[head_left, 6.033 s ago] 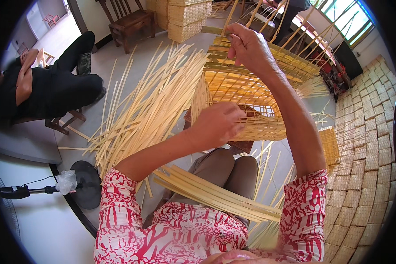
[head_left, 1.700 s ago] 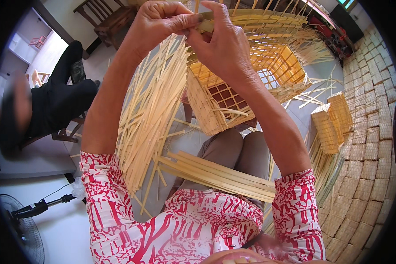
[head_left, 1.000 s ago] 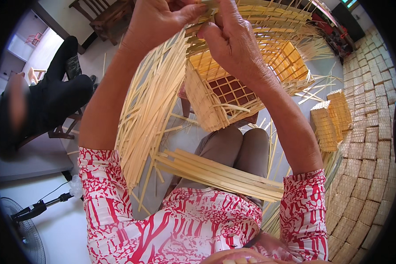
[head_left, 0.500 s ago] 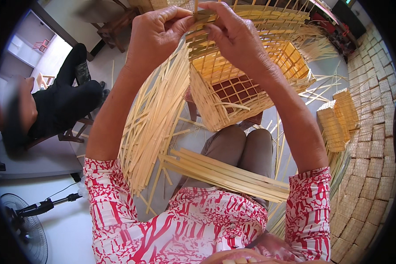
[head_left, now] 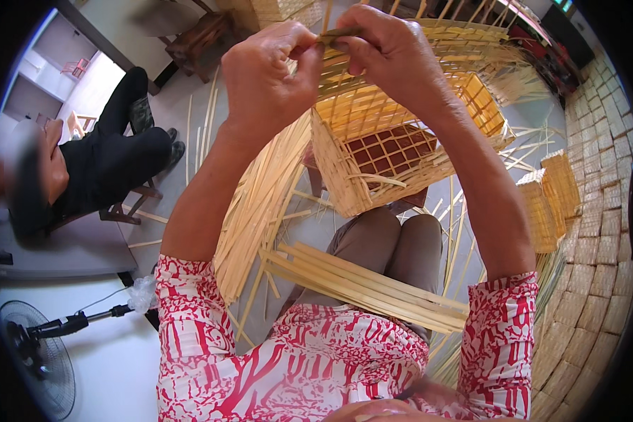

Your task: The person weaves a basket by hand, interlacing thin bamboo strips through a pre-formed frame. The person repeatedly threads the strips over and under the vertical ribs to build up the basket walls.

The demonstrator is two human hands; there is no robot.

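My left hand (head_left: 271, 81) is closed, pinching a dark greenish bamboo strip (head_left: 337, 34) at the upper edge of the upright woven lattice. My right hand (head_left: 397, 63) grips that strip just to the right, its fingers curled. Both are raised above an open-topped woven bamboo basket (head_left: 334, 169), which rests on a reddish wooden stool (head_left: 315, 179); uprights stick out above the lattice (head_left: 454, 46). Several flat pale strips (head_left: 366, 288) lie across my lap, and a large loose bundle of strips (head_left: 257, 218) is left of the basket.
Another person (head_left: 119, 148) in dark clothes sits at the left. A standing fan (head_left: 35, 352) is at lower left, a wooden chair (head_left: 190, 42) at the back. Woven boxes (head_left: 545, 204) sit at right beside a tall wall of stacked woven pieces (head_left: 591, 281). Loose strips litter the floor.
Since six seconds back my left hand has risen from the basket's front to beside my right hand at the lattice's edge. Lately both have shifted slightly rightward in view, fingers repositioning on the strip.
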